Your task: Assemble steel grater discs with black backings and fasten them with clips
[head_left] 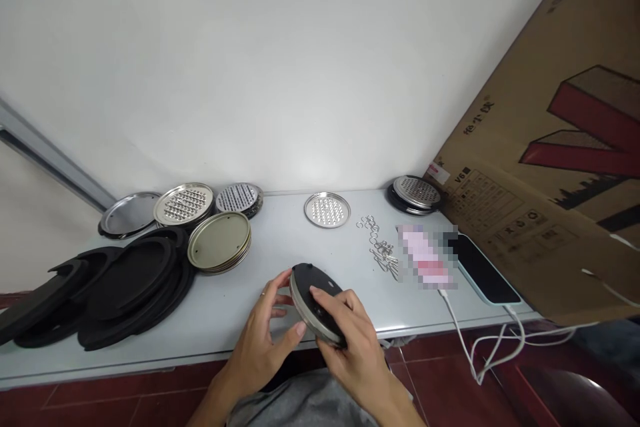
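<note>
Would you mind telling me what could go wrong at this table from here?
The round black piece is held tilted at the front edge of the table; if the right hand loosened its grip, it might drop towards the floor.
The small metal rings and hooks lie loose, so a passing sleeve could scatter them.
White cables hang over the front edge; a snag might drag the dark-screened phone off.

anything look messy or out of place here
Mildly: small metal rings and bits lie scattered loose on the table, and the black round pieces at left overlap in a crooked heap, unlike the neater golden stack. Nothing looks clearly damaged.
</note>
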Tool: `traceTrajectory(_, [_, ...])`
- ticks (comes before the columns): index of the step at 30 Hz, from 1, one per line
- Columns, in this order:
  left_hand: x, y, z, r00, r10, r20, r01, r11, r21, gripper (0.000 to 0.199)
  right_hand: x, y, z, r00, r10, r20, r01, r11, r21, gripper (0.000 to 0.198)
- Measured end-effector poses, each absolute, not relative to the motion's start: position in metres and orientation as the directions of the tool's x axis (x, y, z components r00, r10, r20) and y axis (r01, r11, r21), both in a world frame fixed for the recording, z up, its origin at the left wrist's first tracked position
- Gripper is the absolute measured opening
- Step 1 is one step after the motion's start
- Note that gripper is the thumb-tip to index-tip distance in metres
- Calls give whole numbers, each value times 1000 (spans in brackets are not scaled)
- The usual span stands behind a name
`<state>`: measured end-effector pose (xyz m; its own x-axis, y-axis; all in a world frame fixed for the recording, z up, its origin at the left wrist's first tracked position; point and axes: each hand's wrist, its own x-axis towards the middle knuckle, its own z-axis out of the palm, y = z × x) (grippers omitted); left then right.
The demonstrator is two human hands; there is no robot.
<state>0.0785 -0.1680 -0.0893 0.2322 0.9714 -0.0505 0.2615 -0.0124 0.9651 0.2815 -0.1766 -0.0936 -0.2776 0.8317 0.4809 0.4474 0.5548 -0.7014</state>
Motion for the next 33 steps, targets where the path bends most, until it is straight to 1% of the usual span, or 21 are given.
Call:
traceTrajectory(2, [72,-166,-91,293,955,-45,300,-47,953,72,281,-174,-99,-315,824,471,526,565,-636,86])
traceTrajectory(4, [68,-165,-94,296,955,-31,404,-95,910,69,280,-173,-105,-369,820,437,605,569,-557,80])
traceTrajectory(6, [66,-164,-99,281,960,7,546,-166,821,70,278,-171,-112,-413,818,401,656,572,-492,72])
traceTrajectory(8, [67,-162,-106,281,958,49,659,-230,717,74,275,-171,-118,-435,816,380,682,575,-453,67])
traceTrajectory(12, [67,-160,-118,320,942,100,758,-317,570,71,270,-171,-124,-463,805,371,686,590,-425,57])
traceTrajectory(14, [66,-160,-120,342,931,123,776,-354,522,69,270,-172,-124,-481,794,372,664,607,-437,51])
traceTrajectory(16, [67,-161,-119,347,926,151,788,-375,488,69,272,-173,-124,-476,788,390,627,615,-478,46])
traceTrajectory(18, [72,-163,-117,326,925,198,799,-381,466,69,279,-174,-124,-429,797,425,576,604,-550,47])
traceTrajectory(20, [81,-168,-113,322,917,235,801,-396,448,65,292,-172,-124,-329,829,453,533,559,-635,52])
traceTrajectory(21, [86,-170,-111,339,909,242,797,-414,440,61,301,-169,-124,-256,848,464,530,524,-666,52])
traceTrajectory(23, [98,-176,-107,411,883,227,776,-470,420,56,325,-162,-125,-68,870,488,578,433,-692,41])
traceTrajectory(24, [104,-178,-106,453,866,213,762,-500,412,55,338,-158,-126,39,855,517,626,382,-680,33])
traceTrajectory(26, [113,-181,-105,509,838,196,736,-541,407,49,366,-148,-131,152,822,550,745,271,-610,26])
traceTrajectory(28, [117,-180,-105,518,833,195,725,-549,416,43,391,-141,-139,168,838,520,844,150,-514,28])
traceTrajectory(30, [114,-175,-105,509,835,210,723,-547,422,39,408,-137,-148,173,853,492,904,61,-423,31])
traceTrajectory(33, [98,-164,-104,518,821,241,727,-571,382,39,415,-136,-158,141,856,497,945,33,-325,32])
